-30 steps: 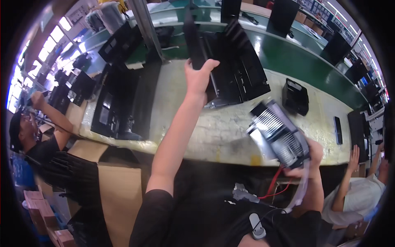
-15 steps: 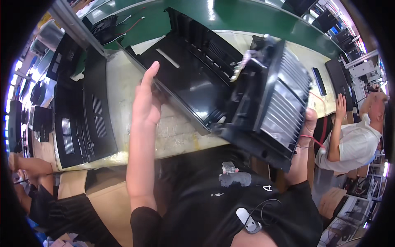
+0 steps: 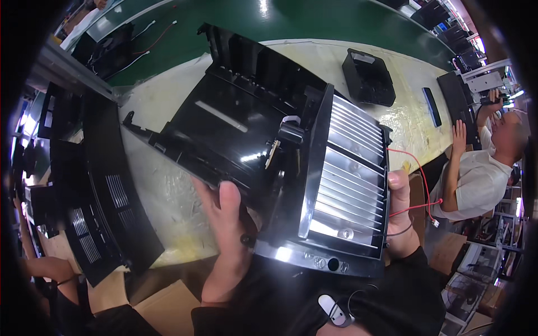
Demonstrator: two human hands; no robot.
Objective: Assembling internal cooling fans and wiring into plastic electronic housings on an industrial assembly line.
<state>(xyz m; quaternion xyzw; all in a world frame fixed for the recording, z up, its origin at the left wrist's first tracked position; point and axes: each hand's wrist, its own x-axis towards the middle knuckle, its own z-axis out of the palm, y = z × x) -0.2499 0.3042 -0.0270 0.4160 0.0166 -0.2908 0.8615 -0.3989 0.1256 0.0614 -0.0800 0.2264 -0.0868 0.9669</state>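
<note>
A large black plastic housing [image 3: 224,148], open like a tray with a raised back wall, lies tilted in front of me. At its right end sits a black unit with a silver ribbed front [image 3: 350,179], overlapping the housing. My right hand [image 3: 402,215] holds the unit's right side, thumb at the edge. A red wire [image 3: 428,179] with a white connector hangs past that hand. My left hand [image 3: 227,235] grips the housing's near wall, thumb up; some of its fingers are hidden behind the wall. A small metal part [image 3: 291,131] shows beside the unit, inside the housing.
Black vented panels [image 3: 115,190] stand along the table's left side. On the pale table [image 3: 319,56] are a black open box [image 3: 369,78] and a dark strip [image 3: 432,106]. A co-worker [image 3: 476,168] is at the right. A cardboard box [image 3: 174,308] stands below.
The ribbed unit has come down and left onto the housing's right end, uncovering the black box behind. My left hand has moved down and nearer, onto the housing's wall.
</note>
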